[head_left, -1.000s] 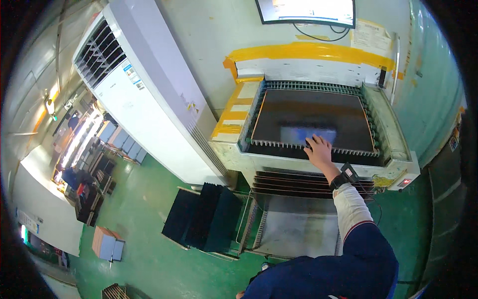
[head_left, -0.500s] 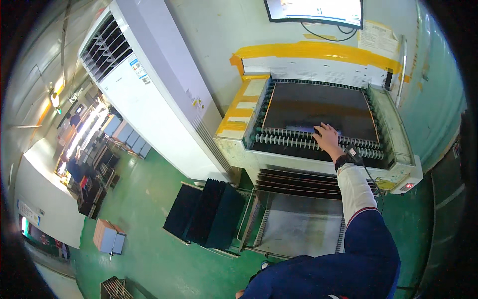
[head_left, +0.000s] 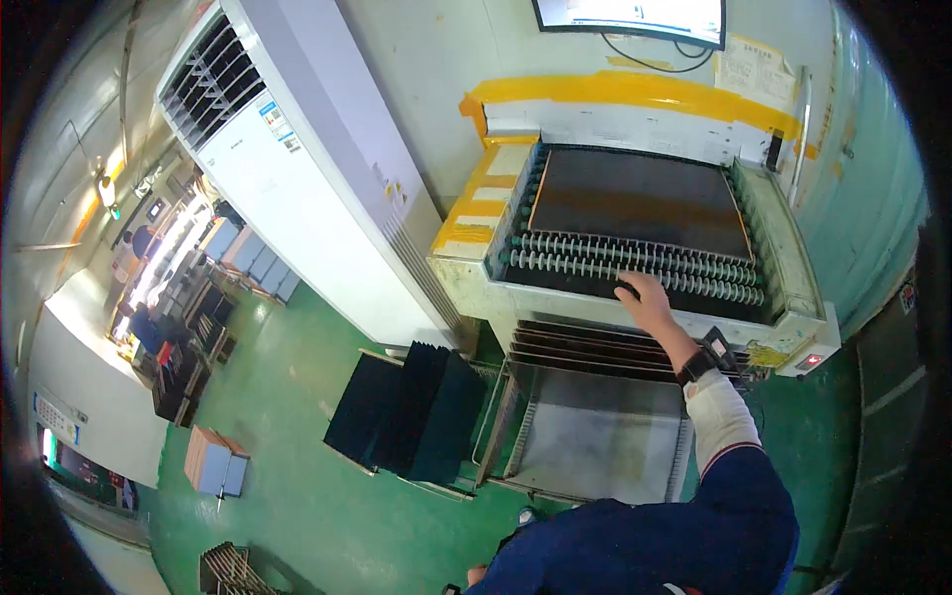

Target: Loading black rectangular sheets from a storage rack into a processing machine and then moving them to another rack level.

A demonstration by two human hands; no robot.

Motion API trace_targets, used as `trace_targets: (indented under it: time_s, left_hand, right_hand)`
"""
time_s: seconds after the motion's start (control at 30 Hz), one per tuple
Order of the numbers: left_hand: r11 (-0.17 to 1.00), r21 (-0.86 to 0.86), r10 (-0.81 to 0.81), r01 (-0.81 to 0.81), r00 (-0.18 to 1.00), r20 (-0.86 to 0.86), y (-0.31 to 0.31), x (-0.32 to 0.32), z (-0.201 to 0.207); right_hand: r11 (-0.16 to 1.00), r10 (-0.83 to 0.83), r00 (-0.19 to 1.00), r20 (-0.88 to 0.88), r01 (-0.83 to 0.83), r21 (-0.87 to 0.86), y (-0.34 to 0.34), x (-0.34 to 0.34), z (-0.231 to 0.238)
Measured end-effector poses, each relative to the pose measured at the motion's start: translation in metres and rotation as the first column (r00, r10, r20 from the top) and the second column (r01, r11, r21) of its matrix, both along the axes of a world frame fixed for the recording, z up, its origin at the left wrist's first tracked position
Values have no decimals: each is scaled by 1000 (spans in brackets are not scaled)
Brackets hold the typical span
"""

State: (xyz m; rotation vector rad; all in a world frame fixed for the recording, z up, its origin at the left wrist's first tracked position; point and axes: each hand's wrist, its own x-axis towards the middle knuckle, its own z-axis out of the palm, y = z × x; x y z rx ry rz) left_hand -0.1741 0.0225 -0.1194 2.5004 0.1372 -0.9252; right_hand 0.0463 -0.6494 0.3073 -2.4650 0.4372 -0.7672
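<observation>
My right hand [head_left: 647, 302] hovers over the front edge of a roller machine [head_left: 555, 297], palm down, fingers apart and slightly bent, with nothing in it. Just beyond its fingertips run rows of ringed rollers [head_left: 635, 270]. Past them a dark flat panel [head_left: 635, 198] with thin copper-coloured side edges lies on the machine bed, apart from the hand. Of my left hand [head_left: 478, 574] only a small patch shows at the lower edge beside my dark blue clothing; its fingers are hidden.
Below the machine stands a slotted rack [head_left: 600, 436] with several upright dark panels [head_left: 595, 349] at its back. Left of it, dark panels [head_left: 426, 412] stand on a floor rack. A tall white air conditioner [head_left: 307, 198] rises at left. A screen [head_left: 635, 15] hangs above.
The dark panel has slid farther from me, baring more of the front rollers. My right hand has come off the panel and drawn back toward me.
</observation>
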Motion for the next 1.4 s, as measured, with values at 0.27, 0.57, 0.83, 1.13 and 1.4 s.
trace_targets:
  time_s: [0.27,0.57,0.83,1.13,1.4]
  left_hand:
    - [998,-40,-58,57,998,-35,13,-6,2]
    - [982,-128,126,-140,986,-113,13,2,30]
    - [937,-166,279,-308,944,-174,-25,8,138]
    - [867,-165,410,-470,861,-299,-7,-2,100]
    - [925,-37,356,-377,899,-256,-4,-9,97]
  right_hand:
    - [991,88,992,92,-96,94,65,-73,-17]
    - [997,33,997,-73,-28,72,83,-118,-57]
    - [995,-43,911,-409,1,-102,80,-120,-82]
    - [982,-127,688,-715,-14,-188,72,-91,-86]
    - [985,-161,659,-734,66,-158,81,-87,-74]
